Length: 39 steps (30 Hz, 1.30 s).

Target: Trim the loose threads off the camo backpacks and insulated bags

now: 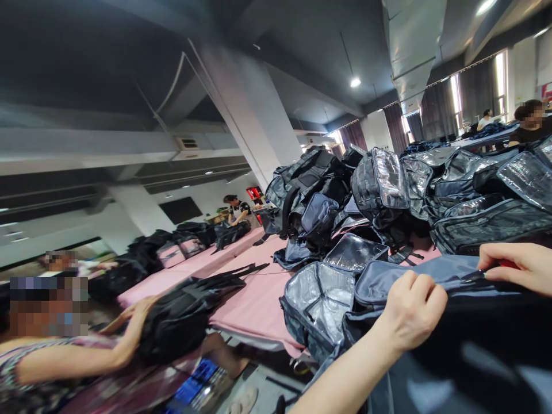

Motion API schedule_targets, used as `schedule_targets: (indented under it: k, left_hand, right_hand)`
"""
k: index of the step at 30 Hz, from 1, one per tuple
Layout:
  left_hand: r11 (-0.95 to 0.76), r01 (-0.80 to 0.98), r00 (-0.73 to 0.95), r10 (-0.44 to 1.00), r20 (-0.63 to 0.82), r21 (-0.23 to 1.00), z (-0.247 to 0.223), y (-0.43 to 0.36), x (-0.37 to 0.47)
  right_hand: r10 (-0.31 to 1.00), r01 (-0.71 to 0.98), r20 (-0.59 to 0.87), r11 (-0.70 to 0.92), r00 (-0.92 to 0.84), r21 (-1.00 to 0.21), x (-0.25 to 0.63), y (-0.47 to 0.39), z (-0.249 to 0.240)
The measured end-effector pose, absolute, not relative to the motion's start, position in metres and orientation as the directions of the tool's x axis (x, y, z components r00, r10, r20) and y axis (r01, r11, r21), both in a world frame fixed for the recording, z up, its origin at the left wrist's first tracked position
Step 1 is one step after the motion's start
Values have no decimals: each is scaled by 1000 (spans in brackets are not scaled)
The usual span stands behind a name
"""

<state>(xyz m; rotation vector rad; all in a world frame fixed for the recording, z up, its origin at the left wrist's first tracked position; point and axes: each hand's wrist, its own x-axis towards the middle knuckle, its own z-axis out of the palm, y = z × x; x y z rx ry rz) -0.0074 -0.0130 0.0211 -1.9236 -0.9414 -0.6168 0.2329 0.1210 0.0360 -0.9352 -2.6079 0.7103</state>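
My left hand (409,310) is closed on the edge of a dark blue fabric bag (444,276) that lies across the near side of the pink table (254,299). My right hand (515,265) pinches the same bag's edge further right, with a small red thing showing at its fingertips. An open bag with a silver lining (319,299) sits just left of my left hand.
A tall heap of dark bags with clear plastic pockets (388,195) covers the table behind. At lower left a co-worker's arm (86,356) rests on a black bag (181,322). Other people work at the far tables. A white pillar (254,115) stands behind.
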Motion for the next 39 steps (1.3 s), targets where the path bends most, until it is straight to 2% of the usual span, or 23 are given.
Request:
schedule_targets:
  k: [5, 9, 14, 19, 24, 31, 39]
  left_hand:
    - [-278, 810, 586, 335, 738, -517, 24, -18, -5]
    - [-219, 772, 635, 279, 720, -596, 20, -19, -3]
    - [-159, 755, 650, 304, 696, -636, 13, -21, 0]
    - [-180, 768, 640, 229, 733, -614, 8, -20, -1]
    - [-211, 775, 632, 241, 737, -595, 7, -19, -1]
    - [-192, 775, 632, 222, 743, -602, 9, -20, 0]
    - [-197, 770, 638, 224, 737, -607, 8, -19, -1]
  right_hand:
    - [672, 537, 79, 651, -736, -536, 233, 119, 35]
    - [678, 548, 92, 658, -729, -516, 233, 118, 32]
    - [653, 528, 74, 669, -753, -523, 231, 113, 35]
    - [648, 519, 74, 668, -758, -533, 227, 105, 38]
    - [672, 538, 67, 644, -737, -544, 230, 105, 31]
    - [682, 475, 180, 651, -709, -592, 235, 106, 6]
    - [679, 449, 176, 635, -713, -629, 230, 97, 4]
